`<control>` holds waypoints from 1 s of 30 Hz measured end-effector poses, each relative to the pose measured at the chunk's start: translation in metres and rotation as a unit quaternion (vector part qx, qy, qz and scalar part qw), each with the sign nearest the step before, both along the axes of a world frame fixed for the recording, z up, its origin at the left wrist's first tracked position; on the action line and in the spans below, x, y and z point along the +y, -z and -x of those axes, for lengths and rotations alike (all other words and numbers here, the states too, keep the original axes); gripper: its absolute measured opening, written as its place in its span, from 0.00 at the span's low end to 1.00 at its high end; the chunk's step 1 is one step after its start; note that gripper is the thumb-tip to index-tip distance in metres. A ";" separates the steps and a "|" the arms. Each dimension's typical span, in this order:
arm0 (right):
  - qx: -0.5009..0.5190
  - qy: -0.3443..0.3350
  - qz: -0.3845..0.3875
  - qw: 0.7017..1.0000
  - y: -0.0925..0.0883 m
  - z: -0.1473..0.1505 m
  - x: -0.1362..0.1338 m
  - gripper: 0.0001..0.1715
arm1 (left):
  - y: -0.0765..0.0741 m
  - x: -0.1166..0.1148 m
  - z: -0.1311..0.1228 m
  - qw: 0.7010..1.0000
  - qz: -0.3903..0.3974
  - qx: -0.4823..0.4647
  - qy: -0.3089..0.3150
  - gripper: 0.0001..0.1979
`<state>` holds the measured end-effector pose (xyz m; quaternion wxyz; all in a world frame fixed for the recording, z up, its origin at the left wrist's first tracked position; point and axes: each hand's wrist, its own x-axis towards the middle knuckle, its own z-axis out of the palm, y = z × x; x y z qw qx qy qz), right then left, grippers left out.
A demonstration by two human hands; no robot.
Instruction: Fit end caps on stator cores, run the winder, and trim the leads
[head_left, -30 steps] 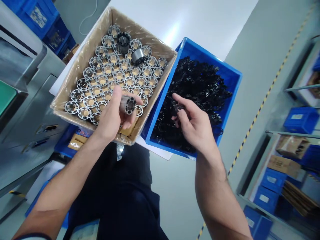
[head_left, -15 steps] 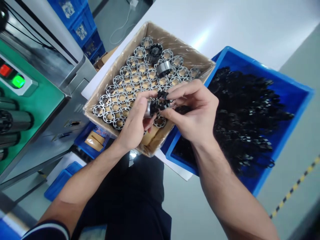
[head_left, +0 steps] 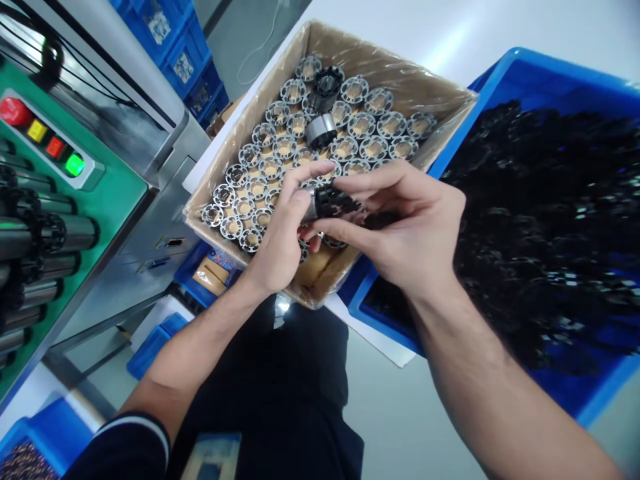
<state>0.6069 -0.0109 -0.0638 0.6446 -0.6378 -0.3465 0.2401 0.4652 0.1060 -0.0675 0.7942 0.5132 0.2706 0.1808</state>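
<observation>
My left hand (head_left: 285, 233) is closed round a silver metal cylinder (head_left: 310, 203) above the front of a carton (head_left: 390, 63). Against the cylinder's right end, my right hand (head_left: 405, 220) pinches a black toothed plastic part (head_left: 336, 200). Its fingertips cover some of that part. Rows of silver slotted rings (head_left: 284, 147) stand in the carton below. Among them a silver cylinder with black ends (head_left: 321, 131) lies tilted, close to another black toothed piece (head_left: 328, 83).
A blue bin (head_left: 520, 67) heaped with black plastic parts (head_left: 550, 220) stands to the right. At left, a green machine surface (head_left: 120, 193) carries metal cylinders and a button box (head_left: 55, 143). Blue crates (head_left: 175, 47) are stacked behind.
The view has shifted, so the carton and blue bin appear larger. The black part between my hands has turned from facing the camera to a more sideways pose. Both hands keep their holds.
</observation>
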 end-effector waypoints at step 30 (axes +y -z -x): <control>0.030 -0.057 -0.055 0.996 -0.007 -0.005 -0.005 0.21 | 0.000 0.002 0.002 0.998 -0.032 -0.043 0.023 0.28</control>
